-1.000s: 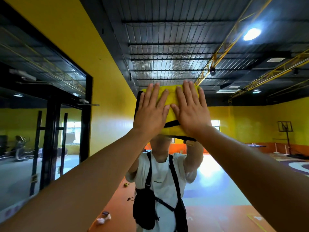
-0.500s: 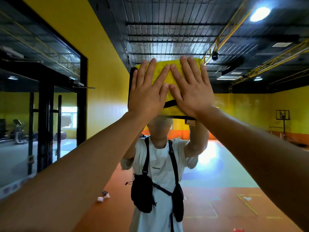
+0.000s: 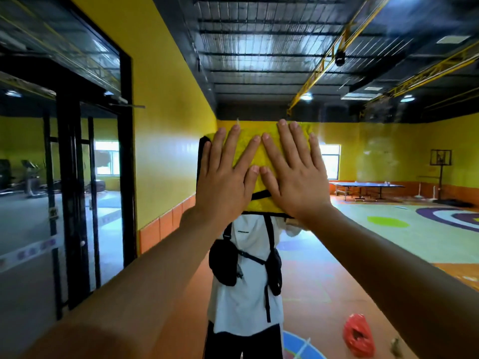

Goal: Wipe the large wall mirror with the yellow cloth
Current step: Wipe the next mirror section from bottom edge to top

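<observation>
My left hand (image 3: 223,182) and my right hand (image 3: 293,177) both lie flat, fingers straight and spread, and press the yellow cloth (image 3: 259,129) against the large wall mirror (image 3: 388,229), where it covers my head in the reflection. I grasp nothing; the palms only push. The cloth looks soft and light, so I think it can fold or slip from under the hands on such smooth glass. I judge it best to hold it by its middle, thumbs close together. The mirror is fragile: firm pressure, not hard.
</observation>
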A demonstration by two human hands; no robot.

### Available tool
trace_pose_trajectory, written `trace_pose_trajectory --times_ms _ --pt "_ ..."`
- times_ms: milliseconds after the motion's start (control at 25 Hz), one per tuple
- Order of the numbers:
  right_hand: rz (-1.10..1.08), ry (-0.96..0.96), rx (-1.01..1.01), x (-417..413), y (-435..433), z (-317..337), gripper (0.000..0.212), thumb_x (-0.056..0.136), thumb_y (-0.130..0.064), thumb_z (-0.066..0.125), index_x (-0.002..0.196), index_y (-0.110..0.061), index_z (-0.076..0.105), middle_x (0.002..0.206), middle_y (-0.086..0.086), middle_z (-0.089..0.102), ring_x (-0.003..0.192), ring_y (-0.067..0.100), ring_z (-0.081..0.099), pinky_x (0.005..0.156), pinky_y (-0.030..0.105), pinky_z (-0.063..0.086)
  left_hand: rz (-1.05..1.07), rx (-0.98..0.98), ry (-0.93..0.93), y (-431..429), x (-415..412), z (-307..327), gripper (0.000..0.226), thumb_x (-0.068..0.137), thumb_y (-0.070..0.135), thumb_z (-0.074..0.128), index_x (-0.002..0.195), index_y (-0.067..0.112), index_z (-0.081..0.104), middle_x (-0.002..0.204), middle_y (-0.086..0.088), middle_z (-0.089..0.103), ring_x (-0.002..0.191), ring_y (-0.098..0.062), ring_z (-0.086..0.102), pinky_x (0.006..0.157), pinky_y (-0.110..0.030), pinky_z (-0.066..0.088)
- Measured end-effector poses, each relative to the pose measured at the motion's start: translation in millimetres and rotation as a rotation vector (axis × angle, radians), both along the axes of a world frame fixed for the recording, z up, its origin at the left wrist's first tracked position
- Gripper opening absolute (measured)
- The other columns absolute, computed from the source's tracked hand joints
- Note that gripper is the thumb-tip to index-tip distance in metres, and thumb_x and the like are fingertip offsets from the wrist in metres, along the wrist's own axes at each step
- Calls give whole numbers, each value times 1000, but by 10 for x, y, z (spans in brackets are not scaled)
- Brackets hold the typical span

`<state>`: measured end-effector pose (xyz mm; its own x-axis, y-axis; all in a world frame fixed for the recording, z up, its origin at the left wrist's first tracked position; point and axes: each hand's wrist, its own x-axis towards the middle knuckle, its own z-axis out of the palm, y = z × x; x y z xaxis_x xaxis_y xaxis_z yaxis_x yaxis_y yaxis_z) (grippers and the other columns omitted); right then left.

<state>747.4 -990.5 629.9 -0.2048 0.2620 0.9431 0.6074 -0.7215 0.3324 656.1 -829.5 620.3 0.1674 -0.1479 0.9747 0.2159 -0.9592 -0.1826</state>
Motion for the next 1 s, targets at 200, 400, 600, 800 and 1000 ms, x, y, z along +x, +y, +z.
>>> trace_pose_trajectory --times_ms 200,400,600,800,1000 --pt "15 61 -26 -31 -10 -939 60 106 -45 48 158 -18 35 166 16 27 155 35 21 120 59 26 -6 -4 74 -17 -64 -892 53 108 44 34 158 27 29 167 -10 19 155 -32 11 122 -55 19" --pt "39 118 -33 -57 -11 -1855 60 105 -45 50 157 -19 38 164 17 30 154 35 24 121 59 26 -37 12 99 -24 -72 -1741 52 106 44 42 155 27 36 163 -13 28 153 -35 20 120 -58 24" --pt "42 170 -82 -81 -32 -2911 61 105 -47 50 158 -21 35 165 17 26 154 35 24 122 59 22 -8 7 178 -26 -133 -2752 56 103 44 49 155 29 35 163 -15 26 152 -39 21 122 -57 19" --pt "38 275 -200 -168 -120 -4257 65 102 -48 53 158 -23 35 171 11 11 157 31 15 125 55 12 2 -23 325 -34 -227 -4135 64 104 50 44 159 32 17 169 -10 1 155 -37 6 123 -57 10" --pt "32 410 -258 -341 -180 -5395 62 104 -46 51 158 -24 29 171 8 8 158 27 12 126 54 10 -1 -107 461 -134 -408 -5256 66 105 48 44 161 33 13 169 -8 -1 155 -35 5 123 -58 14"
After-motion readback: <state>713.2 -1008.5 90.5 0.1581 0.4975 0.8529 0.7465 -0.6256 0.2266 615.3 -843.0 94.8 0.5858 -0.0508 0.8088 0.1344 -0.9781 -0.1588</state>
